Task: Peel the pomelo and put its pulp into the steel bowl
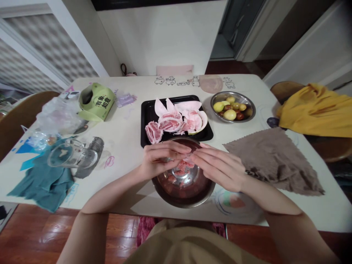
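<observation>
Both hands meet over a steel bowl (183, 194) at the table's near edge. My left hand (161, 157) and my right hand (217, 165) have their fingers closed together on a small pink piece of pomelo flesh (184, 161) held between the fingertips. Several pink flesh bits (181, 171) lie in the bowl's bottom. Just beyond the bowl a black tray (147, 110) carries peeled pomelo segments (165, 124) and pink-white rind (196, 117).
A steel bowl of small green and brown fruits (233, 107) stands at the back right. A brown cloth (272, 157) lies right, a yellow cloth (316, 110) on a chair. Left: a glass jar (72, 156) on its side, teal cloth (45, 183), green bag (96, 101), plastic bags (56, 115).
</observation>
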A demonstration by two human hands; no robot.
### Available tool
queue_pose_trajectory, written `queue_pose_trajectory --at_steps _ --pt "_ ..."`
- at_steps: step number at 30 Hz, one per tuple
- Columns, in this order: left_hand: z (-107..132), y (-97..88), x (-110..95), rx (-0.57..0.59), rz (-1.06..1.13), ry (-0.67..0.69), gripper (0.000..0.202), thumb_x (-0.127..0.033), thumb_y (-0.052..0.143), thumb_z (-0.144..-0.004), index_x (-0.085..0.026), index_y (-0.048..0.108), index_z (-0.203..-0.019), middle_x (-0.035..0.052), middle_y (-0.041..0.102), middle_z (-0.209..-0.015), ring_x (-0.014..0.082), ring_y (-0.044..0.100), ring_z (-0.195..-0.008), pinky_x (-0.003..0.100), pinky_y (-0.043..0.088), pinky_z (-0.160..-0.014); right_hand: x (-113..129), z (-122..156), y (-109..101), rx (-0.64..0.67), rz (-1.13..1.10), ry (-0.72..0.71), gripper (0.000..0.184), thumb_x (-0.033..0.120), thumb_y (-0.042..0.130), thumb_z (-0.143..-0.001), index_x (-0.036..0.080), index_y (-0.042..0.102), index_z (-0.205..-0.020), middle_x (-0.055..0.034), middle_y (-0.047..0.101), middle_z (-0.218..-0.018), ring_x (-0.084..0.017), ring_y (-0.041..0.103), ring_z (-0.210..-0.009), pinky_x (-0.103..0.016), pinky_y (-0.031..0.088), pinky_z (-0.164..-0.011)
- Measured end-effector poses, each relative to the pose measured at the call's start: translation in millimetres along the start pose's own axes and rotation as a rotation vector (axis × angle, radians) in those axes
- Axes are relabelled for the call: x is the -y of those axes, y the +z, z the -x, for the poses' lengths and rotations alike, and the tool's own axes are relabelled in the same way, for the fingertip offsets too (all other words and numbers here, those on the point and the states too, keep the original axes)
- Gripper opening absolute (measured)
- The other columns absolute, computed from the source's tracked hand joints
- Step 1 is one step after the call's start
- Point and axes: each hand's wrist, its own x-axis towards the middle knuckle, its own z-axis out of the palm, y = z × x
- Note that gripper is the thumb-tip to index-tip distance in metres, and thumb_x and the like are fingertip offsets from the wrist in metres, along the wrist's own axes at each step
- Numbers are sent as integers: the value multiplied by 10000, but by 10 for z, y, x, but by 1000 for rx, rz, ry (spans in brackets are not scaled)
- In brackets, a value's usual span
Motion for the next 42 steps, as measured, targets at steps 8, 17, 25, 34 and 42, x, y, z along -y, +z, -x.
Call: queue_pose_trajectory --at_steps 8,17,25,34,42 --pt "28 75 -1 -111 98 -316 53 -187 755 -912 -147 724 -926 121 811 -1033 202 794 -984 336 675 -870 -35 -77 88 -178 3 -3 292 43 642 -917 151 732 -1173 -72 800 -989 -199 761 -935 -358 672 -947" --pt "40 166 109 -3 291 -594 434 -168 853 -791 -186 653 -1176 90 740 -1131 163 739 -1030 205 628 -839 -20 -170 262 -187 -73 233 153 45 650 -924 176 720 -963 -47 780 -843 -188 755 -794 -315 644 -755" --pt "56 161 115 -122 122 -496 220 -252 847 -831 -167 759 -1014 59 788 -945 128 751 -838 203 627 -773 -12 -96 322 -135 -69 119 243 35 702 -876 170 717 -1077 -41 802 -929 -184 760 -833 -384 636 -966" --pt "108 130 33 -145 -159 -301 240 -197 801 -875 -179 715 -1098 40 793 -1011 101 764 -863 169 624 -804 3 -104 324 -132 -22 82 283 90 751 -874 163 728 -1146 -32 784 -879 -184 721 -799 -415 634 -957" --pt "-15 117 -18 -88 250 -535 301 -187 766 -890 -160 674 -1176 121 734 -1206 163 734 -1056 248 641 -888 -20 -124 298 -153 -129 171 209 46 689 -883 179 725 -1040 -40 776 -872 -185 714 -790 -421 638 -886"
